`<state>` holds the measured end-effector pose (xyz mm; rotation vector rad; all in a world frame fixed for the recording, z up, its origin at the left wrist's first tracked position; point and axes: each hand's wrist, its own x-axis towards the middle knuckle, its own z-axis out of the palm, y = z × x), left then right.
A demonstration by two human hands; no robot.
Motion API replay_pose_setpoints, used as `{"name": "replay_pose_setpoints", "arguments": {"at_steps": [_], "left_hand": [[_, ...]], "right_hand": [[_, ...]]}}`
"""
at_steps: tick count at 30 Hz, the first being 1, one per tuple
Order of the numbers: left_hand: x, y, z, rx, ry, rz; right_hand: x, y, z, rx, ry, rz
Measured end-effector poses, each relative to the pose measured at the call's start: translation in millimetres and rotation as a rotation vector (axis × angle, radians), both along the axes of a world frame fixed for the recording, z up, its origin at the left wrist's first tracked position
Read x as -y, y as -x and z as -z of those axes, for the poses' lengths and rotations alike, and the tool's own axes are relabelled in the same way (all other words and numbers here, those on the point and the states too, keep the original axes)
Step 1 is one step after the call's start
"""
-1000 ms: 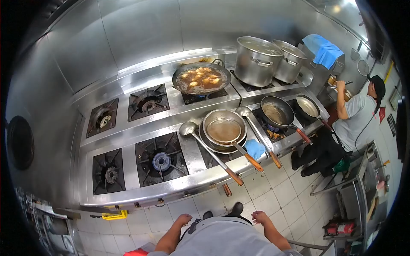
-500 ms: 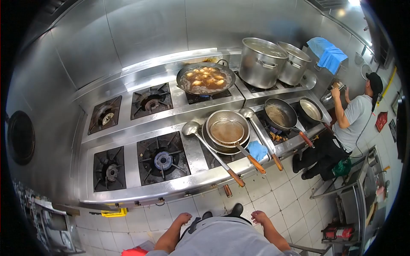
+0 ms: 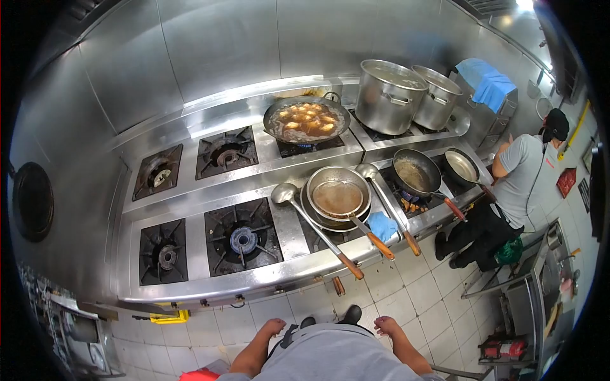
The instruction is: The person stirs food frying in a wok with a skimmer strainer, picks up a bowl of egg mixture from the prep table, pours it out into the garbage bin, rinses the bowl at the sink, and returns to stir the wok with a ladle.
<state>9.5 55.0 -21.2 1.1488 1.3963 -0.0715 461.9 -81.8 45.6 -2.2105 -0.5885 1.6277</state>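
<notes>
My left hand (image 3: 274, 327) hangs at my side, fingers curled in, with no object showing in it. On the other side, my right hand (image 3: 385, 326) hangs loosely, fingers partly bent and somewhat apart, holding nothing. Both are short of the stove's front edge and touch nothing there. Nearest across the stove lie a ladle (image 3: 285, 193) with a wooden handle, a strainer (image 3: 338, 192) resting over a pan, a second ladle (image 3: 386, 197) and a blue cloth (image 3: 382, 227). Behind them a wok (image 3: 272, 127) holds browned pieces of food in bubbling dark liquid.
Two large stockpots (image 3: 389, 101) stand at the back right. Two frying pans (image 3: 416, 171) sit on the right front burners, handles jutting over the edge. A co-worker (image 3: 522, 166) stands at the far right. A yellow object (image 3: 170, 316) lies below the stove's left end.
The co-worker at the right has turned away and lowered their arms; the metal container they held is now mostly hidden. My hands have hardly moved.
</notes>
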Motion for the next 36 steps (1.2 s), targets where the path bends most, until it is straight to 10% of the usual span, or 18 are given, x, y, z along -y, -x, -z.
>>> {"name": "replay_pose_setpoints", "arguments": {"at_steps": [36], "left_hand": [[5,-4,-7,-0.009,-0.055,-0.028]], "right_hand": [[4,3,0,-0.024,-0.016,0.002]]}}
